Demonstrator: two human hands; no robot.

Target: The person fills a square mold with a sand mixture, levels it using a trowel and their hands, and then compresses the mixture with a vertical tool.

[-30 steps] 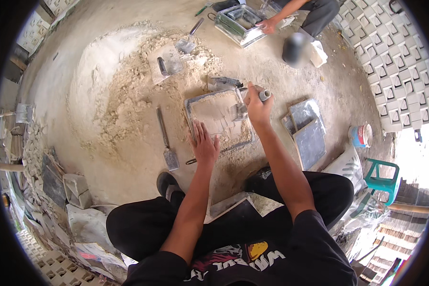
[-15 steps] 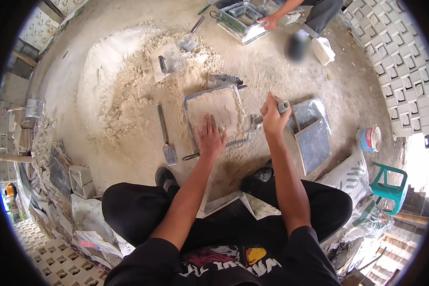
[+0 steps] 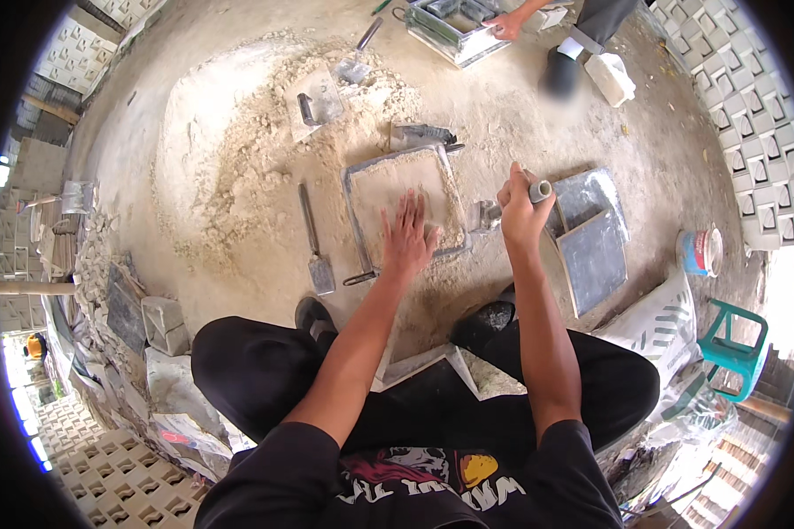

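Note:
My left hand (image 3: 406,242) lies flat, fingers spread, on the pale damp sandy mix (image 3: 395,181) that fills a square dark-rimmed mould (image 3: 353,198). To the right of the mould, my right hand (image 3: 527,216) is wrapped round a tool with a grey tube-like handle (image 3: 541,190). A grey metal part (image 3: 485,213) shows between that hand and the mould, blurred; I cannot tell its exact shape. A long-handled flat-bladed trowel (image 3: 321,274) lies on the floor left of the mould. Just beyond the mould rests a dark-handled metal tool (image 3: 422,135).
A heap of pale powder (image 3: 216,123) spreads at the far left, with a plastering float (image 3: 316,108) and a trowel (image 3: 353,70) on it. Dark plates (image 3: 594,260) lie at right, near a bucket (image 3: 700,252) and green stool (image 3: 734,346). A co-worker's hand (image 3: 505,26) touches another mould (image 3: 454,40).
My left hand has slid a little to the right and away from me over the mix. My right hand keeps its grip on the tool. The whole view has shifted slightly.

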